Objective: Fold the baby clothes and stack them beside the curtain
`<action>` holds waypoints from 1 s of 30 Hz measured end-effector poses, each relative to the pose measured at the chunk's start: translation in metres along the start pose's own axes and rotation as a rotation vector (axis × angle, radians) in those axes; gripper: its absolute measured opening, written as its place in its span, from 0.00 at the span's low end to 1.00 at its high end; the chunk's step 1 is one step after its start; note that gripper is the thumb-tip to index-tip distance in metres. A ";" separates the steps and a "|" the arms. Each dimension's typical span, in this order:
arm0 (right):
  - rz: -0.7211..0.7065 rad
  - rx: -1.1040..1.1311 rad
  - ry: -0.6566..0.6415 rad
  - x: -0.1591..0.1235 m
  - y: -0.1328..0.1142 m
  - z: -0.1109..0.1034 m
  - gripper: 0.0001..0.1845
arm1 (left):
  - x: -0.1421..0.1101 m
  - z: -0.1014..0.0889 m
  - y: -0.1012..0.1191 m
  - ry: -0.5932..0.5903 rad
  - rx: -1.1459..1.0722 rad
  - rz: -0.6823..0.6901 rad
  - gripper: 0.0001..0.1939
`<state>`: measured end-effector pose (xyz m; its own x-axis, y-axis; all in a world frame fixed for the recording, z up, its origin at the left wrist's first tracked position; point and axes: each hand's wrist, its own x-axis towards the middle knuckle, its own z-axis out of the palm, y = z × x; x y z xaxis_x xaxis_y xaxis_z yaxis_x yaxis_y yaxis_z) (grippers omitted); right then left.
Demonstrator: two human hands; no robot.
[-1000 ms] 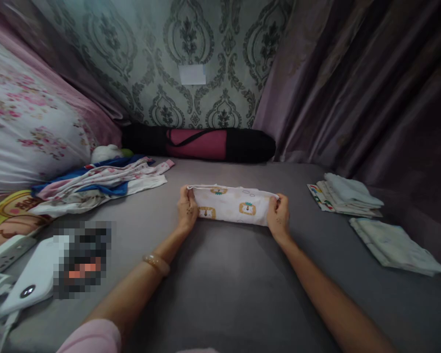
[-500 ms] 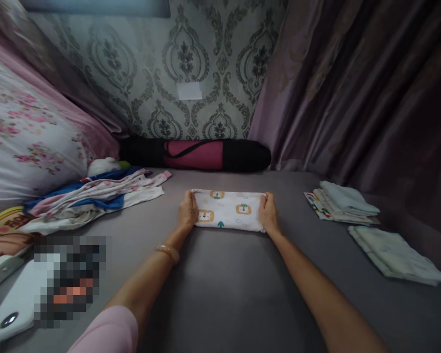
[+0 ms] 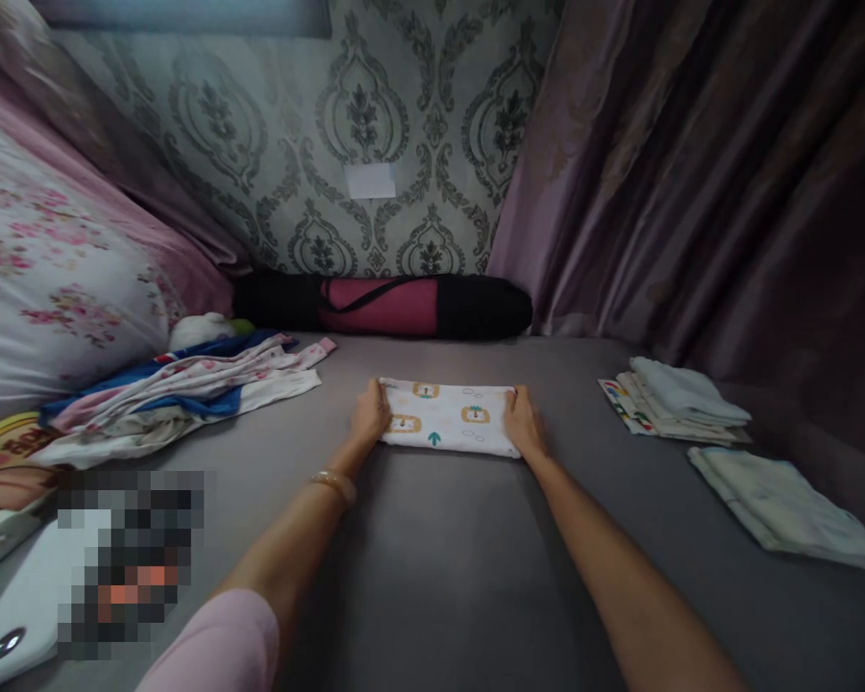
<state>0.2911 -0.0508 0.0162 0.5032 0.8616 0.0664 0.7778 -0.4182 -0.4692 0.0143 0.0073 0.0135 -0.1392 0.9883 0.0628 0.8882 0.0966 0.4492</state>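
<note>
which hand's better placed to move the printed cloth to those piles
Likely the right hand: it holds the printed cloth at the end nearer the folded piles; the left hand is farther.

The cloth (image 3: pixel 443 415) is white (orange and green motifs), the sheet (image 3: pixel 461 567) grey.

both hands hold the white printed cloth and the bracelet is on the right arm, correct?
The bracelet is on the left arm, not the right, as the head view shows. The left hand and right hand do hold the white printed cloth.

Pixelated object (image 3: pixel 140 567) unrecognisable (lower left).
</note>
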 end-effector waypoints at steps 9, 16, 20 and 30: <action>0.151 0.254 -0.113 0.026 0.008 -0.007 0.17 | 0.012 -0.004 -0.006 -0.034 -0.124 -0.086 0.18; 0.181 0.504 -0.237 -0.013 0.045 -0.030 0.21 | -0.022 -0.027 -0.039 -0.227 -0.639 -0.152 0.21; -0.008 0.514 -0.363 -0.043 0.060 -0.040 0.20 | -0.050 -0.038 -0.050 -0.313 -0.646 -0.084 0.26; -0.144 0.523 -0.296 -0.056 0.062 -0.030 0.16 | -0.058 -0.028 -0.056 -0.316 -0.720 0.020 0.15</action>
<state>0.3222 -0.1334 0.0101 0.2224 0.9736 -0.0506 0.5051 -0.1595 -0.8482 -0.0394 -0.0585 0.0099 0.1012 0.9863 -0.1306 0.3715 0.0844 0.9246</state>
